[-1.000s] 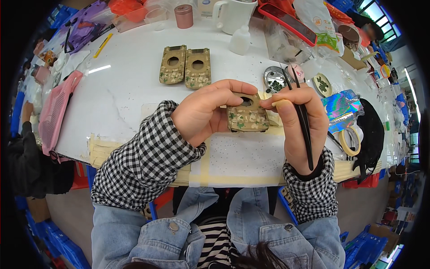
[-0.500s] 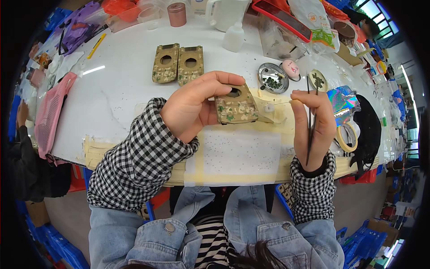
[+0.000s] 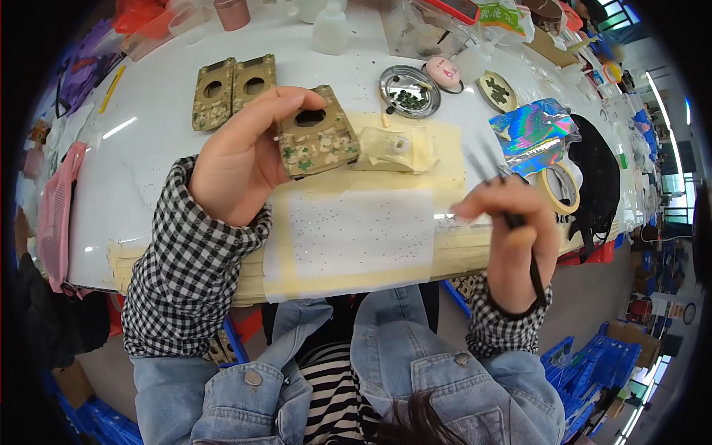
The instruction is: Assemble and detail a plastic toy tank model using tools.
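My left hand (image 3: 233, 167) grips a tan-and-green camouflaged model tank hull (image 3: 320, 148) with a round hole in its top, the thumb and fingers around its left side. My right hand (image 3: 519, 222), smeared by motion, is closed on black tweezers (image 3: 537, 276); their blurred tips point up and away toward the table. Between the hands lies a tape-covered block (image 3: 378, 152) with a small whitish blob on it. Nearer to me, a white sheet (image 3: 356, 256) is sprinkled with tiny dark specks.
Two matching hulls (image 3: 215, 93) stand at the far left. A round metal dish (image 3: 386, 85) of small dark green parts, a pink oval case (image 3: 443, 72) and a shallow dish (image 3: 493, 100) are at the far right. A tape roll (image 3: 547, 194) and an iridescent pouch (image 3: 523, 133) lie beside my right hand.
The view has shifted. My right hand has drawn back from the blob and the thin needle-like piece no longer shows; the tweezers have swung in its grip. My left hand still holds the hull.
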A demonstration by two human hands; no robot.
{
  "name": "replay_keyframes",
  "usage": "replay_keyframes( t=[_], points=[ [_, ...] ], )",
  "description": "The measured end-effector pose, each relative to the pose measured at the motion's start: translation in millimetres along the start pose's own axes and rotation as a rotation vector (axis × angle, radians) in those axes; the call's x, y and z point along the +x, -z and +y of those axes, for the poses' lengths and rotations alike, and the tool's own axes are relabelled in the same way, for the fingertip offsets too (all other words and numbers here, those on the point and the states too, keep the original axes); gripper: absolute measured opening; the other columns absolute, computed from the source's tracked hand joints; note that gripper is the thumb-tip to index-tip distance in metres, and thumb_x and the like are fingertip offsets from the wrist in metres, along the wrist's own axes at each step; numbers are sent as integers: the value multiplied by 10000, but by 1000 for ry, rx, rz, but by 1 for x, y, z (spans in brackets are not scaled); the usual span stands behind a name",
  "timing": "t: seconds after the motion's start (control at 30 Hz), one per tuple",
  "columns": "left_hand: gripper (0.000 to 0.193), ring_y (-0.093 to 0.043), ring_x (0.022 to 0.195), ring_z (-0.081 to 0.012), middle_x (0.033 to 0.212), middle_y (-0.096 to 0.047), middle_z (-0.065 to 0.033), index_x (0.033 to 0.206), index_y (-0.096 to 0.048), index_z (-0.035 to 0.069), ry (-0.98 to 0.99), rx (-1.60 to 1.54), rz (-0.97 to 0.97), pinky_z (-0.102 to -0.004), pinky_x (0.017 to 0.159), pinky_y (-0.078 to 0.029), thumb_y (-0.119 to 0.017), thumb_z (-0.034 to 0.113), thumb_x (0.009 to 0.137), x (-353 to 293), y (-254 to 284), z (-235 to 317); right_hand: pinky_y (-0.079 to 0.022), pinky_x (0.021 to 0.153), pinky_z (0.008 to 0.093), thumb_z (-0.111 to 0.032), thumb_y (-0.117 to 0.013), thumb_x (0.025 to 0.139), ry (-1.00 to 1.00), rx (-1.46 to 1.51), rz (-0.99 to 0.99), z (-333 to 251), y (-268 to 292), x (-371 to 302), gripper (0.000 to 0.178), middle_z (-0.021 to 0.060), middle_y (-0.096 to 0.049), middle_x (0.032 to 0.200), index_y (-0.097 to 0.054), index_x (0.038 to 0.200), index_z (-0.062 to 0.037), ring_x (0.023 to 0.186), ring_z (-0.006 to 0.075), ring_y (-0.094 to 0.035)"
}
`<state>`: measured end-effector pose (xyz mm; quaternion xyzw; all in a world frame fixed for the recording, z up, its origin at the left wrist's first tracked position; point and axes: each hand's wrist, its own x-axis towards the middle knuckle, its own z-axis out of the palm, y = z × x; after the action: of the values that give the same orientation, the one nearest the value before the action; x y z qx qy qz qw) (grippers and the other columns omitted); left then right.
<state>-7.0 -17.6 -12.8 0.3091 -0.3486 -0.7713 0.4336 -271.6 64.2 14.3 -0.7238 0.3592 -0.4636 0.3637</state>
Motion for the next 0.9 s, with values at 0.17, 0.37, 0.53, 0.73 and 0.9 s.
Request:
replay_keyframes(
  t=[0.17,0.37,0.53,0.73,0.9],
  points=[
    [245,-605,1042,-278,1174,-568,-159,1063,-534,75,7,13,-10,-326,874,-487,-417,270,971,7,-2,1,-422,783,341,-432,-436,946,433,582,-205,-16,-87,-5,475,110,-550,922,-614,1136,-35,810,257,-515],
    [249,-577,1059,-276,1162,-552,-159,1036,-533,33,-40,17,10,-389,945,-469,-440,252,961,9,-4,3,-456,754,349,-112,-437,967,483,1207,-465,-57,-102,6,235,190,-574,974,-582,1068,43,881,279,-564],
    [275,-546,1129,-256,1204,-544,-161,1076,-542,24,-117,74,-3,-351,935,-490,-413,245,975,6,1,2,-453,746,337,-174,-429,966,441,1337,-725,-73,-107,15,274,170,-575,941,-590,1051,32,850,261,-558],
    [286,-526,1169,-241,1247,-533,-154,1099,-553,11,-93,108,-81,-325,946,-488,-415,227,973,8,-1,3,-449,736,323,-247,-420,965,459,1310,-779,-79,-108,17,327,146,-577,901,-599,1031,19,812,239,-549],
    [294,-526,1169,-239,1249,-532,-154,1115,-550,8,-183,182,-83,-316,950,-482,-410,225,976,7,0,3,-445,728,312,-309,-413,964,454,1307,-810,-79,-112,24,375,126,-578,868,-607,1014,8,781,221,-543]
  ],
)
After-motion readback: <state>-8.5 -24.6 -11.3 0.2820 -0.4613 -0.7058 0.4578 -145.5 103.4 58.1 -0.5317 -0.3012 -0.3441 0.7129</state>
